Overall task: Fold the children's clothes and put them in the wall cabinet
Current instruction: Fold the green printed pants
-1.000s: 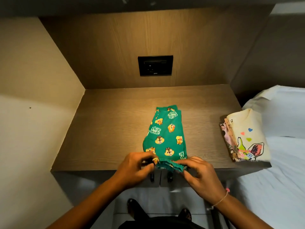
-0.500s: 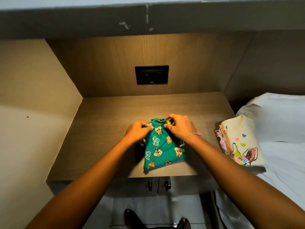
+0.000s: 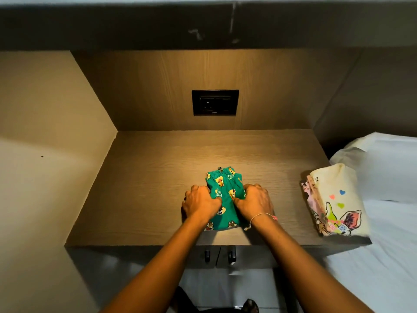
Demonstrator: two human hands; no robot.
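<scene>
A small pair of green children's pants (image 3: 223, 188) with a cartoon print lies folded in half on the wooden counter (image 3: 146, 188), its waistband at the far end. My left hand (image 3: 199, 203) presses on its left side with the fingers curled at the cloth's edge. My right hand (image 3: 255, 199), with a thin bracelet at the wrist, grips its right side. Both hands cover the garment's middle, and only its far end and near edge show.
A stack of folded cream and pink children's clothes (image 3: 334, 202) sits at the counter's right end. A bed with white sheets and a pillow (image 3: 383, 168) lies to the right. A black wall socket (image 3: 215, 102) is on the back panel. Two cabinet handles (image 3: 218, 255) show below the counter's front edge.
The near end of the pants was lifted and folded forward onto the far end. Both hands then drew back from the waistband to the middle of the folded pants.
</scene>
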